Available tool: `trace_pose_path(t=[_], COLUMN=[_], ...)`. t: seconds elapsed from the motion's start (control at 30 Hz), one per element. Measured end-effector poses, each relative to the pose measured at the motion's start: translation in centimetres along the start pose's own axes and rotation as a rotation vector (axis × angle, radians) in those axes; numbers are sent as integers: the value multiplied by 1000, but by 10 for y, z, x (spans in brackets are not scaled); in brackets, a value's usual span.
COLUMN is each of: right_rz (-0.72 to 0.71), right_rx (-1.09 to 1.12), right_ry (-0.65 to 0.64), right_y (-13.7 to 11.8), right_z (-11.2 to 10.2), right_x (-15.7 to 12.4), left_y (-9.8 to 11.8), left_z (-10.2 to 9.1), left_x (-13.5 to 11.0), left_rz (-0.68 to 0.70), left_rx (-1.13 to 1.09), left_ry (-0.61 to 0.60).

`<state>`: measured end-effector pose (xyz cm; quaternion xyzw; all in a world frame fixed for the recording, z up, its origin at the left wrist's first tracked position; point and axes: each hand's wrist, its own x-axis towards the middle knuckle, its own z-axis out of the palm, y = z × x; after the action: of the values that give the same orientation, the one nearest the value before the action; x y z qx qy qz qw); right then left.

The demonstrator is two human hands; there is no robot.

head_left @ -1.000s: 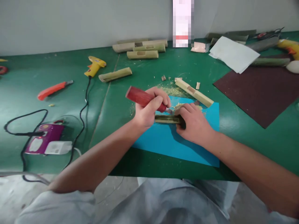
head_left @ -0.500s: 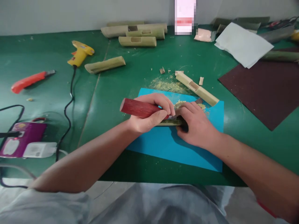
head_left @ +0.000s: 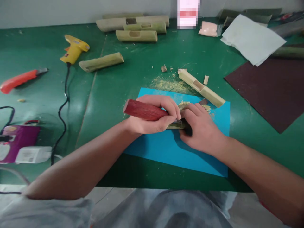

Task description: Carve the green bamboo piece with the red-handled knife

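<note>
My left hand (head_left: 155, 117) is wrapped round the red wooden handle (head_left: 142, 110) of a carving tool, whose metal tip lies hidden between my hands. My right hand (head_left: 201, 128) presses a short green bamboo piece (head_left: 177, 125) down on a blue sheet (head_left: 166, 147), fingers closed over it. The tool's tip meets the bamboo piece just left of my right fingers. Pale shavings (head_left: 184, 104) lie on the blue sheet behind my hands.
On the green table (head_left: 114, 85) lie a slotted bamboo stick (head_left: 201, 89), several bamboo sections (head_left: 133, 27), a yellow glue gun (head_left: 74, 49) with black cord, an orange utility knife (head_left: 19, 79), a purple box (head_left: 14, 142), white paper (head_left: 253, 39) and a dark brown sheet (head_left: 270, 88).
My left hand lowered the red handle from a steep tilt to nearly level and closer to the bamboo piece. My right hand stayed on the bamboo. The view shifted down and to the left.
</note>
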<state>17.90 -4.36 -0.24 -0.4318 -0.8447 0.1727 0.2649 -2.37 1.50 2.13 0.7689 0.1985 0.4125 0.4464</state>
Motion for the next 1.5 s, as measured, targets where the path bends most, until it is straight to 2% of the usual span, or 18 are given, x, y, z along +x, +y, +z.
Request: trace_pose_path(t=[0.3,0.6,0.73,0.93,1.07,1.37,1.5], right_rz=[-8,-6,-8,16,23,10,17], right_rx=[28,99,122,132,141,166,179], right_ry=[3,19,31,30,29,37,36], right_y=[-1,-3,-2,-3,-2,-1,-1], right_z=[-1,1,3,3,2,4,4], right_x=[0,0,1,1,1,1,2], left_y=[-4,0,1,0,-4,-16,-15], left_z=[-1,6,11,12,13,13,13], left_x=[-4,-3,-4,-10,-16,-23,-21], left_rz=[6,106,159,138,212,244,193], left_rx=[-74,-4,12,72,91,62,58], left_ry=[-50,-46,31,171,246,300,305])
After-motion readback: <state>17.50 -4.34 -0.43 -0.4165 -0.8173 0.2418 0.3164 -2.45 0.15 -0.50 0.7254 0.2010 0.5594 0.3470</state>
